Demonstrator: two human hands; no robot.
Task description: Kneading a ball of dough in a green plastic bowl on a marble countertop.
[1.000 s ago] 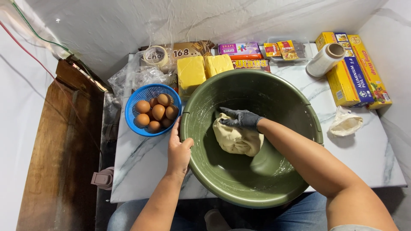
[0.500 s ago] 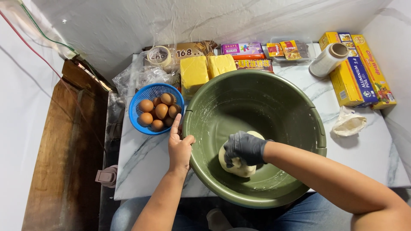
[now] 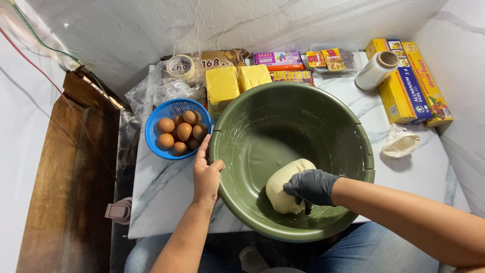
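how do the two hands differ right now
The right hand wears a dark glove; the left hand is bare. The right hand presses on the pale dough inside the green bowl; the left hand grips the bowl's rim from outside, near the blue egg basket. Both touch something of the bowl's.

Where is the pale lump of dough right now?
The pale lump of dough lies low in the big green plastic bowl, under the black-gloved right hand.

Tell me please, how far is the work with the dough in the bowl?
Done: the dough is one smooth ball, no loose flour visible. In hand: the gloved right hand presses it; the bare left hand steadies the green bowl. Left: eggs and yellow blocks sit untouched.
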